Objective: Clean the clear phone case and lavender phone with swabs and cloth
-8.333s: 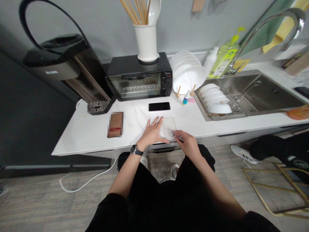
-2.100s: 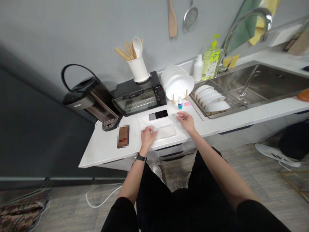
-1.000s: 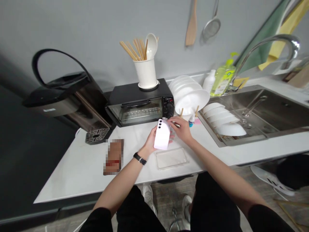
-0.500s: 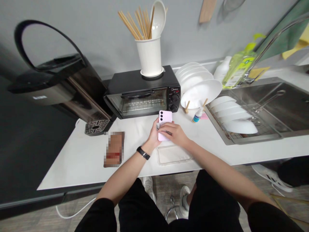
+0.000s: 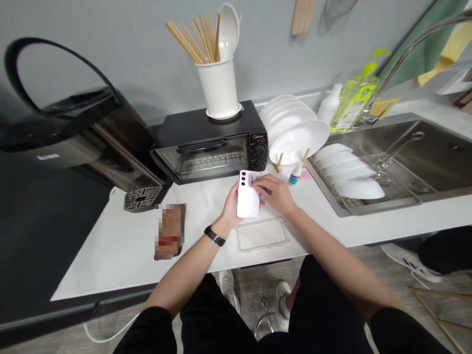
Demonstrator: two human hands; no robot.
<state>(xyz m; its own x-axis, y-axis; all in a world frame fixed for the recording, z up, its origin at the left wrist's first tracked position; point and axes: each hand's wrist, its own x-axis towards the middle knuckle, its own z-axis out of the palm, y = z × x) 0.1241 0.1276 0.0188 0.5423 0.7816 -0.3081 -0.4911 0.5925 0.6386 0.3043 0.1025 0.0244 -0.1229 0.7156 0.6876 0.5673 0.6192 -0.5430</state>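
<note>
My left hand (image 5: 230, 206) is wrapped round a pale pink phone (image 5: 248, 204), its back with the camera lenses turned up. Fingertips of that hand show at the phone's right edge. My right hand (image 5: 277, 192) is closed in a pinch at the phone's upper right, on a small grey piece of cloth (image 5: 253, 180) that lies against the back. A thin dark item (image 5: 266, 190) shows between the right fingers; its kind cannot be made out. Below the phone, a clear phone case (image 5: 262, 235) lies flat on the white counter (image 5: 121, 255).
A blurred-out brown phone-shaped item (image 5: 170, 231) lies to the left by a black drinks machine (image 5: 142, 196). Behind stands a toaster oven (image 5: 210, 152). Rightward are a small spray bottle (image 5: 295, 174), racked plates (image 5: 298, 140) and a sink (image 5: 413, 196) with bowls (image 5: 359, 188).
My right hand has moved with the grey cloth from the phone's left edge across to its upper right side, uncovering more of the back. The left hand keeps its hold.
</note>
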